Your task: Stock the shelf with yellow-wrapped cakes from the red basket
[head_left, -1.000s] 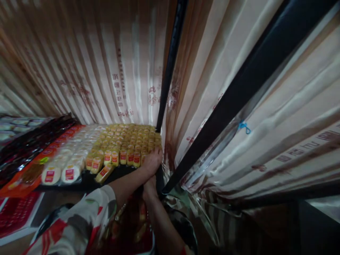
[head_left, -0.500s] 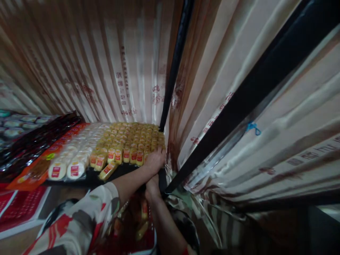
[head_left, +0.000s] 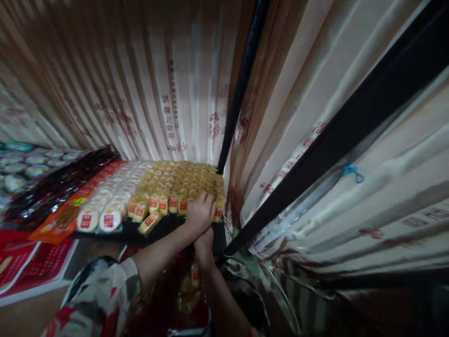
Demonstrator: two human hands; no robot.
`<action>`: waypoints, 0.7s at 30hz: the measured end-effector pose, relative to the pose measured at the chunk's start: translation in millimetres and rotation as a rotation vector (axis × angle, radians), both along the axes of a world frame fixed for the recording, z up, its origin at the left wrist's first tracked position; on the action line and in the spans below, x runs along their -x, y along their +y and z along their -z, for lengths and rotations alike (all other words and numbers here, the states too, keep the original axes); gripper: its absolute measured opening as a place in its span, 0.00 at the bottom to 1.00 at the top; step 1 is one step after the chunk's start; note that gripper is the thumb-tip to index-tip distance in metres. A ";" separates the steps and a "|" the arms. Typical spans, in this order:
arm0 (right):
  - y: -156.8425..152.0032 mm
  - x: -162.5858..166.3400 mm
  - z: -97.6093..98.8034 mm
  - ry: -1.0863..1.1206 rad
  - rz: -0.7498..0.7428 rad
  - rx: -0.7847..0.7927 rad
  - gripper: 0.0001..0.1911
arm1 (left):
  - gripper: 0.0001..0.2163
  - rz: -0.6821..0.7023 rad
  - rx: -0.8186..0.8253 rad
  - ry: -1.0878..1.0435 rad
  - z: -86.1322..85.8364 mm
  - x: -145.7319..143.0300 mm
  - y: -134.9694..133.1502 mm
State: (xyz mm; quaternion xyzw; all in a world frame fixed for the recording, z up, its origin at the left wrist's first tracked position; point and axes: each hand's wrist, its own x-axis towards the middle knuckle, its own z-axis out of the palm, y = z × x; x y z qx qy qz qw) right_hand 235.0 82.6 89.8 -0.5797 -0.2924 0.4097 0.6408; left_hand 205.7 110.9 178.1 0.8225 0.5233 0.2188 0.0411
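Observation:
My left hand (head_left: 201,214) rests at the front of the rows of small yellow packets (head_left: 171,180), near their right end. Its fingers curl forward over the packets, and whatever lies beneath them is hidden. Just below, my right hand (head_left: 205,244) is tucked against the left wrist, its fingers out of sight. The packets stand upright in tight rows, clear-wrapped with red labels. One yellow packet (head_left: 150,223) lies slanted in front of them. Under my forearms is a dark red box (head_left: 200,318) with several similar packets inside, dimly seen.
White round packs (head_left: 111,219) line up left of the yellow rows, then orange bags (head_left: 58,220) and dark shiny packs (head_left: 52,185). A black pole (head_left: 242,89) rises behind the packets; a thick black bar (head_left: 315,145) slants at right. Pleated curtains (head_left: 140,84) enclose the display.
The view has swung slightly left, so the scene sits further right. My left hand has moved left along the front row, uncovering a labelled packet at the right end.

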 end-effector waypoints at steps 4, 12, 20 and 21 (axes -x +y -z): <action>-2.2 6.5 -6.7 0.039 0.003 0.017 0.15 | 0.10 -0.170 0.089 -0.173 9.0 22.5 -10.2; -1.1 -0.3 -0.8 0.069 0.192 -0.049 0.15 | 0.09 -0.245 0.251 -0.274 29.7 38.6 -20.0; 0.5 -4.3 4.1 0.173 0.199 -0.009 0.18 | 0.12 -0.246 0.285 -0.181 40.3 26.8 -18.0; 0.5 -3.8 4.1 0.185 0.199 -0.008 0.19 | 0.12 -0.246 0.289 -0.169 41.3 25.6 -17.4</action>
